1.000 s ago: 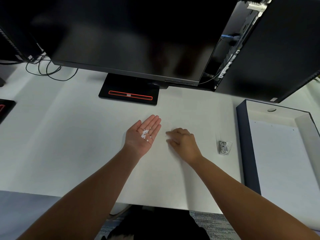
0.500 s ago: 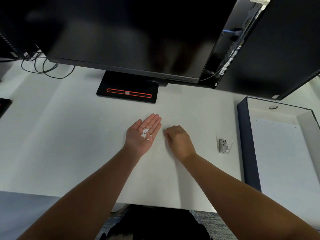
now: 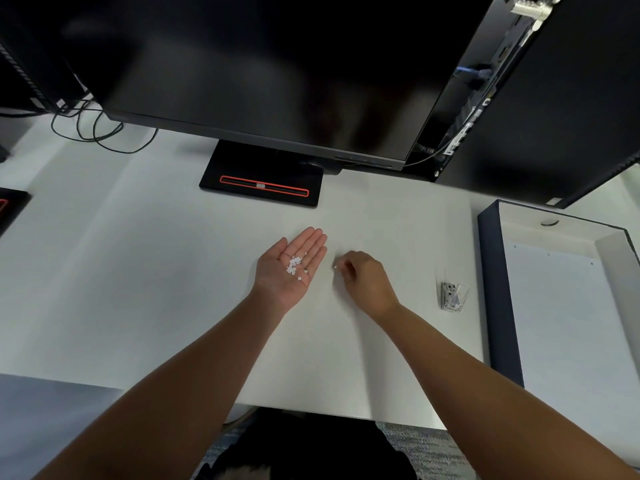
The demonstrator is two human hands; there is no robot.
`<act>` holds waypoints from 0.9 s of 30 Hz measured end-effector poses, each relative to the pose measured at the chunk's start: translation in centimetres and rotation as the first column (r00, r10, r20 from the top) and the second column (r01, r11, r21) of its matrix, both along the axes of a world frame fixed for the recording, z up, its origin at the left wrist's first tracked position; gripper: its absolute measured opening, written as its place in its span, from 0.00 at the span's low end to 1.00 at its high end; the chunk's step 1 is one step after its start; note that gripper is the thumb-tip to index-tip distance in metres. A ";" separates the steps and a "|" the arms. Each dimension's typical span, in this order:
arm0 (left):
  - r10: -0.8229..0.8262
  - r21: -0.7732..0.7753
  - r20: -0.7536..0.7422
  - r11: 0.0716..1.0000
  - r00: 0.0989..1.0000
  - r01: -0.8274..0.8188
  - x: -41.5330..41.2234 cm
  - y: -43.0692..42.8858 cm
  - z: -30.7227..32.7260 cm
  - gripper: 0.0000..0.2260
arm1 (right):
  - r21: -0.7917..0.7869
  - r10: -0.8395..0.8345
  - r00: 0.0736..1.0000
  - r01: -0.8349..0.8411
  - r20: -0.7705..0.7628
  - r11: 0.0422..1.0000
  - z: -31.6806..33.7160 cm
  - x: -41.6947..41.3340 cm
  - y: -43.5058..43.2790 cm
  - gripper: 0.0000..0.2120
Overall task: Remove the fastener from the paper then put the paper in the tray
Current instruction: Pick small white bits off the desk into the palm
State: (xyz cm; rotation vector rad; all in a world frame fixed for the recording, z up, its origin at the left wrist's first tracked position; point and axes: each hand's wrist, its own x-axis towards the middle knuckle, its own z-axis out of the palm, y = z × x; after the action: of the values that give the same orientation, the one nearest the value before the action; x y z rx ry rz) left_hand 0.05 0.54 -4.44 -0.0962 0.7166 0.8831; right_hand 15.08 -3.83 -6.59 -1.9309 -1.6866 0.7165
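Observation:
My left hand (image 3: 289, 265) lies palm up on the white desk, fingers straight, with several small white paper bits (image 3: 294, 266) resting in the palm. Just to its right my right hand (image 3: 365, 280) hovers with curled fingers, pinching a tiny white bit (image 3: 335, 267) at the fingertips. A clear binder clip (image 3: 453, 297) sits on the desk further right. The dark-rimmed tray (image 3: 485, 271) stands at the right edge with white paper (image 3: 568, 327) lying inside it.
A large black monitor (image 3: 259, 74) hangs over the back of the desk on its black base (image 3: 263, 178) with a red outline. A dark computer case (image 3: 554, 98) stands at the back right. Cables (image 3: 93, 129) lie at the back left.
My right hand has lifted off the desk surface, drawn its fingers together on a small white bit and shifted slightly left toward the open left palm. The left hand stayed still.

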 end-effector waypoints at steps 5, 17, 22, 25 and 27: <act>-0.035 0.008 -0.034 0.999 0.999 0.035 0.3 -0.3 0.3 0.20 | 0.088 0.033 0.995 -0.025 -0.093 0.996 3.3 -1.7 -0.2 0.05; -0.103 -0.018 -0.073 0.995 0.992 0.102 0.9 -0.7 0.9 0.21 | 0.192 0.101 0.960 -0.154 0.260 0.969 3.9 -4.2 -0.1 0.08; -0.116 -0.008 -0.065 0.993 0.991 0.116 0.9 -0.7 0.7 0.21 | 0.221 0.122 0.964 -0.176 0.237 0.959 3.6 -3.7 -0.6 0.06; -0.106 0.002 -0.049 0.994 0.993 0.107 1.0 -0.6 0.7 0.21 | 0.226 0.105 0.977 -0.146 0.184 0.963 3.7 -3.2 -0.7 0.04; -0.100 0.013 -0.051 0.995 0.994 0.101 1.0 -0.4 0.7 0.20 | 0.232 0.087 0.981 -0.127 0.173 0.965 3.6 -2.6 -0.8 0.06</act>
State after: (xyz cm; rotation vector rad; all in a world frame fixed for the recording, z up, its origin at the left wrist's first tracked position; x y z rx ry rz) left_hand 1.05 0.12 -3.78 -0.0243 0.7550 0.7970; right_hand 12.50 -4.64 -3.00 -1.7775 -1.8916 0.3778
